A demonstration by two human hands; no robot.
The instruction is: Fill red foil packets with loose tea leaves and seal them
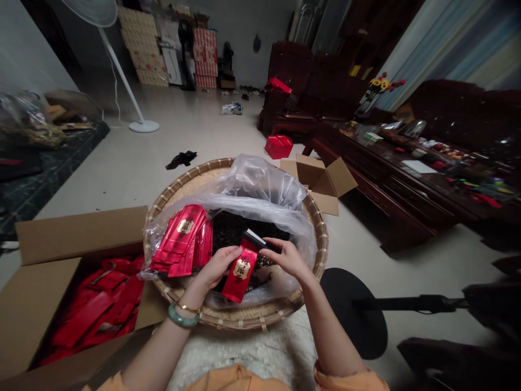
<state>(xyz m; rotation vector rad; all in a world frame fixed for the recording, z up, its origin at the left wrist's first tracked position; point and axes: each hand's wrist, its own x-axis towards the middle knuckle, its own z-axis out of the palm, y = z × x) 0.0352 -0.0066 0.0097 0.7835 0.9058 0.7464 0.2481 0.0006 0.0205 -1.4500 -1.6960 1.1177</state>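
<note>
My left hand (220, 264) pinches a red packet (240, 271) with a gold label and dark lettering by its upper left edge. In my right hand (288, 257) is a small black-and-white block-shaped tool (255, 238), which lies across the packet's top end; its exact kind I cannot make out. Both hands are over a round woven bamboo basket (321, 233) lined with a clear plastic bag (264, 179). Dark loose leaves (228, 231), like tea, fill part of the bag. Left of my hands, a pile of flat red packets (181, 239) lies on the bag.
An open cardboard box (44, 304) of red packets stands at the left, close to the basket. Another open carton (321, 182) and a red box (279, 146) sit beyond it. A black round stand base (352, 320) lies right; a dark wooden table (391, 179) stands behind.
</note>
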